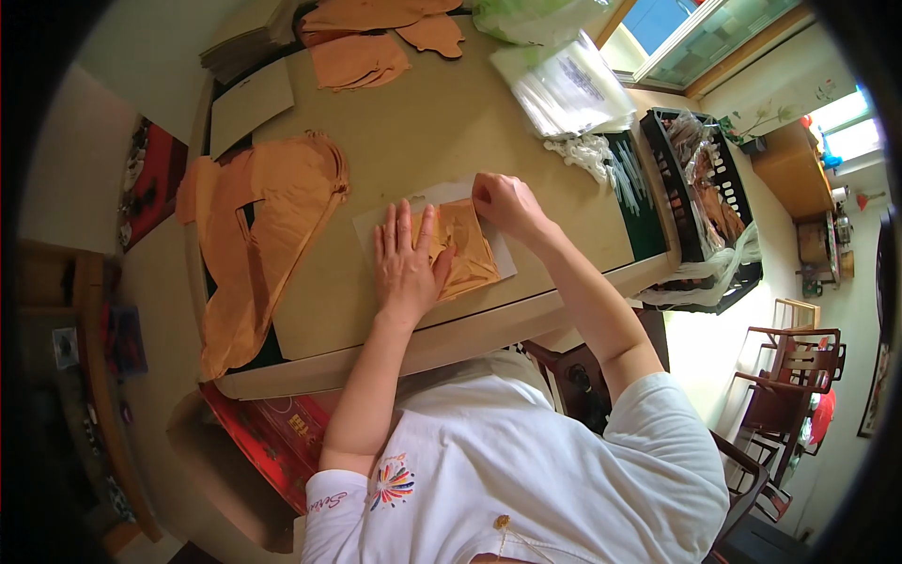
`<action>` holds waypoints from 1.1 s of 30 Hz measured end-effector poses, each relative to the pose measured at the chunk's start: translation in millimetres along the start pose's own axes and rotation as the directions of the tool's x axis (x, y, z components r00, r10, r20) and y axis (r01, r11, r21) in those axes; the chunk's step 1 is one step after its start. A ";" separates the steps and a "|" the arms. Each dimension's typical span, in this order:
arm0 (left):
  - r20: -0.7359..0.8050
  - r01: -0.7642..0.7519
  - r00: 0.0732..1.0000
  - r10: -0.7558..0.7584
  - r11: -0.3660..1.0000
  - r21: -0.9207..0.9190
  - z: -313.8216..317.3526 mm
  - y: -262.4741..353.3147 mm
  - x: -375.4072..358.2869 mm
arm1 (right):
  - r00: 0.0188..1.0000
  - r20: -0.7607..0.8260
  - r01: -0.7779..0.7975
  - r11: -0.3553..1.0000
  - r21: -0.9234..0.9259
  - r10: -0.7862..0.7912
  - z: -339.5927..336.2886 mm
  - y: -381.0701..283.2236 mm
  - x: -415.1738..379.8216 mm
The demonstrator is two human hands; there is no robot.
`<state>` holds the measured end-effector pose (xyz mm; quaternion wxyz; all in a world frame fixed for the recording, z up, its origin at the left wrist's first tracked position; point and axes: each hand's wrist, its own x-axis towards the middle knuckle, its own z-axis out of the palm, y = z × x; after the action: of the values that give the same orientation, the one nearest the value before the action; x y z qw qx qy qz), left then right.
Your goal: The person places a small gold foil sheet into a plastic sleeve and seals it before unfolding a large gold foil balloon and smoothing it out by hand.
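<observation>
A tan, silky-looking garment [473, 261] lies folded into a rough square on a white card [504, 254] near the table's front edge. My left hand [406, 258] rests flat on the garment's left part, fingers spread. At the upper right corner of the cloth is my right hand [509, 205], its fingers curled in. Whatever those fingers pinch, if anything, is hidden. To the left, a stack of similar tan garments [268, 188] is spread out, hanging towards the front edge.
More tan garments [362, 61] and a grey-beige card [252, 108] lie at the back left. Clear plastic bags [568, 89], white ties [584, 155] and thin white strips [628, 179] are at the right. A black crate [672, 188] holding bagged items stands beyond the right edge.
</observation>
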<state>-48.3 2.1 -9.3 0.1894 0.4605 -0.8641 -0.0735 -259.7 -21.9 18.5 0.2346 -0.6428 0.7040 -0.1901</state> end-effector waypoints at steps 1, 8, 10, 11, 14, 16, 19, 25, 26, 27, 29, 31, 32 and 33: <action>-0.007 -0.002 1.000 0.002 1.000 -0.002 2.1 -0.9 -0.2 | 0.999 -0.036 -0.014 0.999 0.037 0.016 0.5 0.1 -0.9; -0.007 0.004 1.000 -0.004 1.000 -0.015 2.6 -1.6 -0.2 | 0.991 -0.101 -0.061 0.975 0.214 0.084 -1.1 -9.4 -14.4; -0.012 0.002 1.000 -0.003 1.000 -0.017 1.6 -0.6 -0.7 | 0.991 -0.125 -0.031 0.984 0.176 0.053 4.5 -10.4 -17.0; -0.017 0.001 1.000 -0.002 1.000 -0.017 1.1 -0.3 -0.7 | 0.990 -0.128 -0.031 0.982 0.188 0.056 6.4 -10.4 -17.0; -0.012 0.001 1.000 -0.001 1.000 -0.011 0.8 -1.0 0.3 | 0.988 -0.152 -0.003 0.974 0.228 0.039 7.2 -7.9 -15.4; -0.016 0.005 1.000 -0.006 1.000 -0.017 0.6 -1.1 0.2 | 0.985 -0.175 0.052 0.965 0.256 -0.007 5.6 -8.1 -16.1; -0.024 0.012 1.000 -0.013 0.999 -0.048 0.1 -1.0 0.3 | 0.977 -0.179 0.155 0.959 0.239 -0.113 4.1 -6.6 -15.6; -0.022 0.015 1.000 -0.016 0.999 -0.037 0.6 -1.1 0.1 | 0.998 0.037 0.033 0.958 0.284 -0.045 -0.1 -0.9 -11.2; -0.020 0.017 1.000 -0.017 0.999 -0.033 0.7 -0.9 0.0 | 0.997 0.067 0.016 0.936 0.353 -0.043 2.7 3.4 -9.7; -0.020 0.015 1.000 -0.016 0.999 -0.032 0.6 -0.6 -0.1 | 0.994 0.097 -0.003 0.908 0.420 -0.041 2.8 4.3 -8.9; -0.022 0.015 1.000 -0.016 0.999 -0.029 0.8 -0.8 -0.1 | 0.983 0.182 -0.098 0.909 0.404 0.025 0.3 4.1 -6.8; -0.013 0.017 1.000 -0.017 1.000 -0.021 -0.5 -0.4 0.1 | 0.968 0.240 -0.171 0.905 0.390 0.080 -2.8 0.3 -6.1; -0.009 0.017 1.000 -0.018 1.000 -0.018 -1.1 0.1 0.5 | 0.962 0.253 -0.198 0.902 0.384 0.103 -4.6 -1.9 -5.9; -0.009 0.019 1.000 -0.019 1.000 -0.016 -1.2 0.2 0.7 | 0.956 0.267 -0.224 0.898 0.379 0.125 -6.0 -3.9 -5.7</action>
<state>-48.3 1.7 -8.0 0.1963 0.4676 -0.8581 -0.0799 -259.7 -16.9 26.1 0.4604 -0.5321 0.6716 -0.2320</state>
